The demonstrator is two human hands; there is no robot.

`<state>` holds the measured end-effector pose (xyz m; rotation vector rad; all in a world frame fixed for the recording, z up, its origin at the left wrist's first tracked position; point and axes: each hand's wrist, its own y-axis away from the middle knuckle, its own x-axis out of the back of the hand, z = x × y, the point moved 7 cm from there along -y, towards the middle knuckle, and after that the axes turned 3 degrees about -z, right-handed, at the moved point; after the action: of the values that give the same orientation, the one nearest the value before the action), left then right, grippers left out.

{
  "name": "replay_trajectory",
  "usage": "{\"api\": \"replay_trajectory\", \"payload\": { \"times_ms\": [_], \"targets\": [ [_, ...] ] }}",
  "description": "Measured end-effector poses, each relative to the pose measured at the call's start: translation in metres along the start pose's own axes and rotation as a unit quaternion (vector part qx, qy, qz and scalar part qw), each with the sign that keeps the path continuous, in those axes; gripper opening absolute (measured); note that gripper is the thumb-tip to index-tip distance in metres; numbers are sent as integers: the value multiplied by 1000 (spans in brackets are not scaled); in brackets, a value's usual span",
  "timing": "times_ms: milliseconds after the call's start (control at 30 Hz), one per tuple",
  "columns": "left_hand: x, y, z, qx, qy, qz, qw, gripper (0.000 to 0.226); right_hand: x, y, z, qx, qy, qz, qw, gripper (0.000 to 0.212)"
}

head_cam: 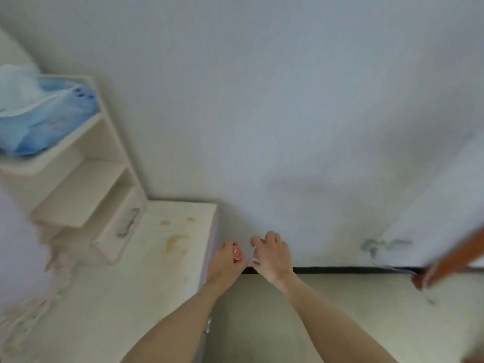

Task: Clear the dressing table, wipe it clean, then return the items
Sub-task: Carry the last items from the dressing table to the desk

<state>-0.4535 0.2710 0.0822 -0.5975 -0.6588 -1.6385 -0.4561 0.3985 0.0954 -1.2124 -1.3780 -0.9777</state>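
Observation:
The white dressing table [146, 279] fills the lower left; its top is bare here and carries yellowish stains [176, 241]. Both of my hands are past its right edge, low over the floor by the wall. My left hand [226, 260] is closed around a small item with a red round cap [237, 253]. My right hand [272, 254] grips a small pale, partly clear item [255, 255]; my fingers hide most of it. The frame is blurred, so I cannot tell what either item is.
A white stepped shelf unit with a drawer handle [128, 222] stands on the table's back left, with a blue cloth [44, 111] on top. A white wall is ahead with a dark skirting line [340, 269]. A brown wooden piece [455, 260] leans at the right.

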Motion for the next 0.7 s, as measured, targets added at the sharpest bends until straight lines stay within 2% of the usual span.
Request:
{"api": "replay_trajectory", "payload": {
  "times_ms": [200,367,700],
  "targets": [
    [-98,-19,144,-153,0,-67,986,24,58,74,156,-168,51,60,983,49],
    [-191,7,259,-272,-13,-131,953,29,98,167,271,-291,67,85,951,43],
    [-348,77,414,-403,-29,-264,876,28,129,336,428,-489,65,90,865,30]
  ]
}}
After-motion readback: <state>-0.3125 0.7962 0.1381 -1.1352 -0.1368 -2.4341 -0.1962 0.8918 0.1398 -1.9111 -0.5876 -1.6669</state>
